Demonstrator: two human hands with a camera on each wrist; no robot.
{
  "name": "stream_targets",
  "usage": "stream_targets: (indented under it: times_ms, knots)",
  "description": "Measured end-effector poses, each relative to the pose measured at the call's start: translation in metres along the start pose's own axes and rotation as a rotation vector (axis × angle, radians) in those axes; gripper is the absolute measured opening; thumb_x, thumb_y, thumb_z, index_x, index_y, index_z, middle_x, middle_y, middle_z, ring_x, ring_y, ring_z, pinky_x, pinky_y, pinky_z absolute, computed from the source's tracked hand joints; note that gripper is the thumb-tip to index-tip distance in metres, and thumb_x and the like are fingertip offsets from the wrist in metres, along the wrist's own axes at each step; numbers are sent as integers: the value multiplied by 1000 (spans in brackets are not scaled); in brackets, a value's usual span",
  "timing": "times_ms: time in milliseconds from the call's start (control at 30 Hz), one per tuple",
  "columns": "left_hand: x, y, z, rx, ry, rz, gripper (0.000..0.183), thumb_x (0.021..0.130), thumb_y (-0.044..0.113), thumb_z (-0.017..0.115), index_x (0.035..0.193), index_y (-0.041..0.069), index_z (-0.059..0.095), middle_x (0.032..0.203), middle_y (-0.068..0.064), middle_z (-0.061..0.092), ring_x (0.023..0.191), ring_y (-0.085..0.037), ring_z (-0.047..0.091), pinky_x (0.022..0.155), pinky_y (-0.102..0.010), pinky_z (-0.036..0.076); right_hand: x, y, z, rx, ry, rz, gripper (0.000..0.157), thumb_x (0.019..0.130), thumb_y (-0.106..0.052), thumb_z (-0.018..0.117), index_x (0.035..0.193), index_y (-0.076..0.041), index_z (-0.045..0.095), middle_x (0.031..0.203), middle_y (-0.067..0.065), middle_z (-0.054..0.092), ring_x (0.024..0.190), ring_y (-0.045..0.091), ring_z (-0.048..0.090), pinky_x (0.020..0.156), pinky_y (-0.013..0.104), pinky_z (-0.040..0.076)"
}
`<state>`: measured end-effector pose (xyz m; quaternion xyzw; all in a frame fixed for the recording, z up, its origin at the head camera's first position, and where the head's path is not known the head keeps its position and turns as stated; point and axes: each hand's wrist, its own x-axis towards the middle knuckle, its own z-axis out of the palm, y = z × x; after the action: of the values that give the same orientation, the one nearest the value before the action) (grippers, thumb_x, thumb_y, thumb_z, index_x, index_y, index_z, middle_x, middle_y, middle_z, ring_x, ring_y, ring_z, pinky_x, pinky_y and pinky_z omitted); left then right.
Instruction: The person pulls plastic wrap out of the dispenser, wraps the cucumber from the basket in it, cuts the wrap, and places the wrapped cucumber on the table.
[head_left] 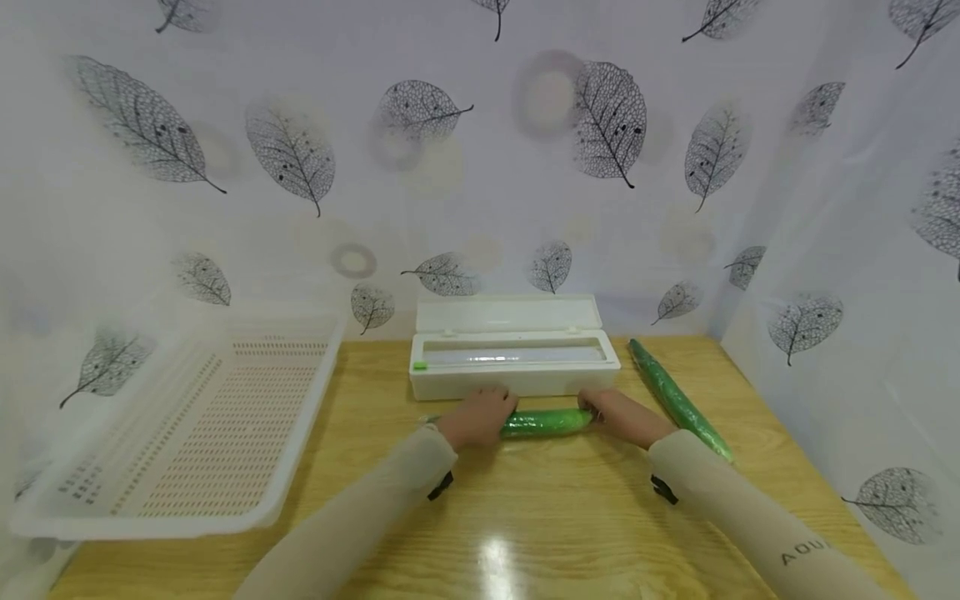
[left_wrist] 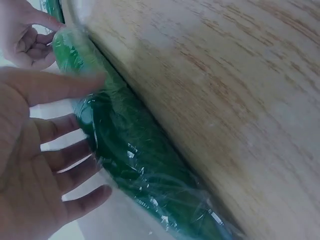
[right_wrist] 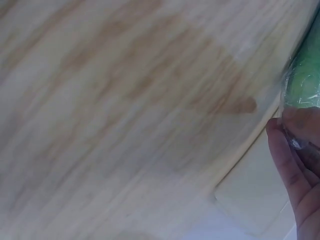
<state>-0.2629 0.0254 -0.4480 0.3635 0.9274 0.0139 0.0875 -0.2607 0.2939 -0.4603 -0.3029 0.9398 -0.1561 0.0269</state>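
A cucumber (head_left: 546, 422) wrapped in clear cling film lies crosswise on the table, in front of a white cling film dispenser (head_left: 510, 383). My left hand (head_left: 480, 415) holds it toward its left part; in the left wrist view the thumb (left_wrist: 70, 86) lies over the cucumber and the fingers (left_wrist: 75, 162) reach its other side. At the right end, my right hand (head_left: 626, 417) pinches the gathered film (right_wrist: 296, 144) just past the tip. Loose film wrinkles over the cucumber's other end in the left wrist view.
A second wrapped cucumber (head_left: 678, 400) lies slantwise at the right, close to my right forearm. On the left stands a white plastic basket (head_left: 303, 417) with a slotted bottom. The dispenser's lid (head_left: 508, 312) is raised, and a leaf-patterned curtain (head_left: 480, 167) hangs behind the table.
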Motion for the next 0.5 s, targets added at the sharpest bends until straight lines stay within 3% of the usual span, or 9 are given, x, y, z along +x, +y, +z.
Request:
stream_targets:
  times_ms: [200,500]
  knots:
    - [2,0,6,81,77,14,38,87,14,65,122,10,51,111,-4,57,103,-16,55,94,-32,48,-2,-3,-1,-45,21,12,19,80,-5,71,91,-10,58,88,-1,59,82,13,59,71,28,52]
    - [7,-1,2,46,52,-1,20,87,11,65,107,9,63,99,-2,64,88,-14,59,80,-25,51,-1,-4,1,-95,99,59,11,79,-2,70,90,-4,67,84,4,64,76,13,58,68,28,51]
